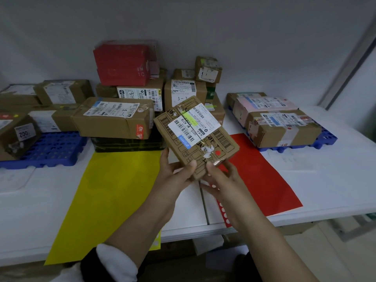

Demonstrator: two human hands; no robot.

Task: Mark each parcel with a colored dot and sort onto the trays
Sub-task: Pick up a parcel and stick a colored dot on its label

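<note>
I hold a flat brown cardboard parcel [195, 135] tilted above the table's middle. It carries white shipping labels and a red dot [218, 153] near its lower right corner. My left hand [175, 174] grips its near edge from below, thumb on top. My right hand [221, 178] grips the near right corner, thumb by the red dot. A red sticker sheet [223, 212] with punched-out holes lies on the table under my right hand. A blue tray [53, 149] at the left and a blue tray [325, 139] at the right both bear parcels.
A yellow paper sheet [109, 196] and a red paper sheet [262, 174] lie on the white table [335, 180]. A pile of unsorted boxes, topped by a red box [122, 64], stands at the back centre against the wall. The table's front edge runs below my forearms.
</note>
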